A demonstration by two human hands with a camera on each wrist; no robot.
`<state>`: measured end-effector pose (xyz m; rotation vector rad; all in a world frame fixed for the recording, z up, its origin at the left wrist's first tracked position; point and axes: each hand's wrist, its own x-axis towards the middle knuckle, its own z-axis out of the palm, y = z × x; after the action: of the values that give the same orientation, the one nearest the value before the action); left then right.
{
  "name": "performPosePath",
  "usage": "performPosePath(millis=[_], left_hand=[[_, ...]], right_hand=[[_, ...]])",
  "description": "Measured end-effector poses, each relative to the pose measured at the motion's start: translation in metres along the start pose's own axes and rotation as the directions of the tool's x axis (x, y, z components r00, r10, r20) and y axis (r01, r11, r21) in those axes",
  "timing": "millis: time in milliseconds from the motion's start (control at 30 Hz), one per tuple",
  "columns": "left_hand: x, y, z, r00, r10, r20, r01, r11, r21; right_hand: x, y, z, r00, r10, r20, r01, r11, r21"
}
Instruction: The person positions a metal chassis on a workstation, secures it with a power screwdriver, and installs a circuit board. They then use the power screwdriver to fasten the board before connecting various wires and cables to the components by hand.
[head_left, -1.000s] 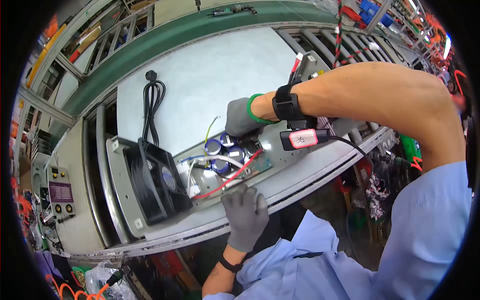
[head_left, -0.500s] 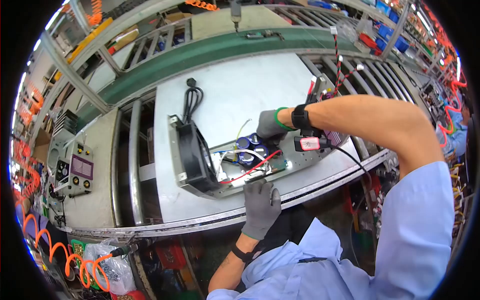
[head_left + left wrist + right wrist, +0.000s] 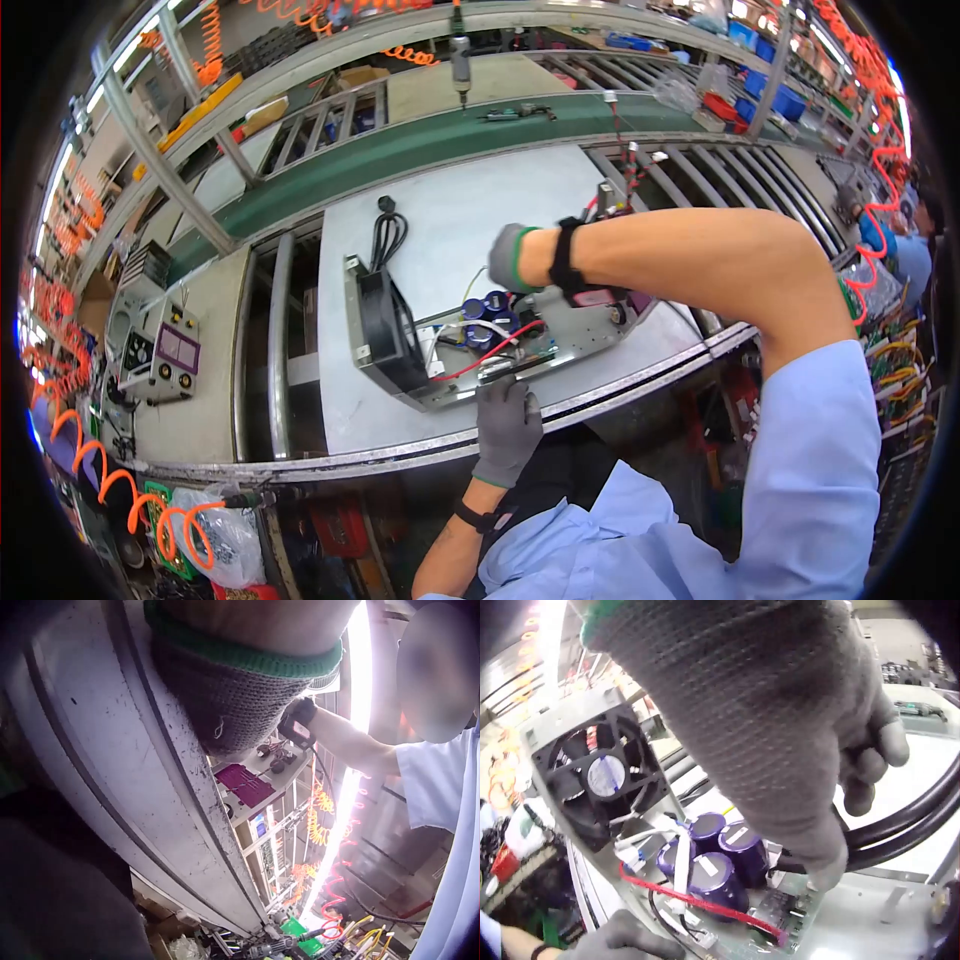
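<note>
The right hand point(image 3: 780, 727) curls its fingers round a thick black cable point(image 3: 907, 817) just above the blue cylindrical capacitors point(image 3: 720, 855) in the open grey metal chassis point(image 3: 590, 325) on the table point(image 3: 450, 200). The left hand point(image 3: 508, 420) presses the chassis's near edge, fingers straight. This looks like cable routing; moving the cable further calls for that steady bracing.

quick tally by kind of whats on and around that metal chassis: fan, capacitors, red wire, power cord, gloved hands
fan: 1
purple capacitors: 4
red wire: 1
black power cord: 1
gloved hands, left hand and right hand: 2
total: 9
</note>
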<state>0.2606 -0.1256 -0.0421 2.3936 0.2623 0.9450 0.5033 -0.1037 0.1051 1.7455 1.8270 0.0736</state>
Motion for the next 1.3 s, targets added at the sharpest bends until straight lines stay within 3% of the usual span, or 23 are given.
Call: performPosePath(millis=[200,267,400,433,500,600,700,733,800,867,933,1067,1167,1300], left_hand=[[0.002,0.005,0.003,1.0,0.024,0.005,-0.024,0.998,0.05],[0.003,0.007,0.002,0.999,0.02,0.029,-0.022,0.997,0.079],[0.002,0.009,0.004,0.999,0.035,0.013,-0.036,0.996,0.088],[0.001,0.007,0.005,0.999,0.039,0.011,-0.04,0.995,0.091],[0.0,0.005,0.006,0.999,0.048,0.008,-0.049,0.995,0.092],[-0.001,0.003,0.006,0.999,0.046,0.0,-0.045,0.996,0.08],[-0.003,0.004,0.003,0.999,0.041,-0.031,-0.039,0.997,0.067],[-0.002,0.007,-0.001,0.997,0.054,-0.063,-0.043,0.987,0.154],[0.006,0.016,-0.015,0.989,0.091,-0.114,-0.05,0.946,0.319],[0.007,0.008,-0.017,0.999,-0.034,-0.035,0.044,0.942,0.333],[0.011,-0.002,-0.015,0.98,-0.188,0.068,0.162,0.944,0.288],[0.024,-0.007,-0.012,0.994,-0.101,0.043,0.082,0.941,0.328],[0.027,-0.019,-0.006,0.954,-0.256,0.156,0.208,0.941,0.268],[0.034,-0.022,-0.006,0.94,-0.313,0.137,0.275,0.93,0.243]], right_hand=[[0.026,0.005,0.004,0.988,-0.127,-0.085,0.11,0.978,-0.176],[0.031,-0.001,-0.006,0.992,-0.06,-0.115,0.041,0.986,-0.16],[0.061,-0.012,0.048,0.981,0.098,-0.168,-0.052,0.964,0.261],[0.059,-0.011,0.054,0.994,0.052,-0.096,-0.02,0.952,0.306],[0.056,-0.005,0.057,0.986,0.135,-0.099,-0.089,0.923,0.375],[0.026,0.002,0.023,0.991,0.132,-0.02,-0.11,0.891,0.441],[0.018,-0.004,-0.01,0.984,0.143,0.11,-0.18,0.716,0.675],[0.002,-0.011,-0.026,0.981,0.15,0.126,-0.193,0.621,0.76],[0.014,-0.022,-0.016,0.975,0.222,0.023,-0.145,0.553,0.821],[0.036,-0.031,-0.005,0.94,0.34,-0.031,-0.191,0.599,0.778],[0.045,-0.034,-0.004,0.947,0.317,-0.045,-0.176,0.633,0.753],[0.076,-0.028,0.006,0.956,0.291,-0.034,-0.174,0.656,0.734],[0.082,-0.03,0.003,0.966,0.259,0.016,-0.187,0.654,0.733],[0.096,-0.02,0.013,0.985,0.152,0.076,-0.16,0.67,0.725]])
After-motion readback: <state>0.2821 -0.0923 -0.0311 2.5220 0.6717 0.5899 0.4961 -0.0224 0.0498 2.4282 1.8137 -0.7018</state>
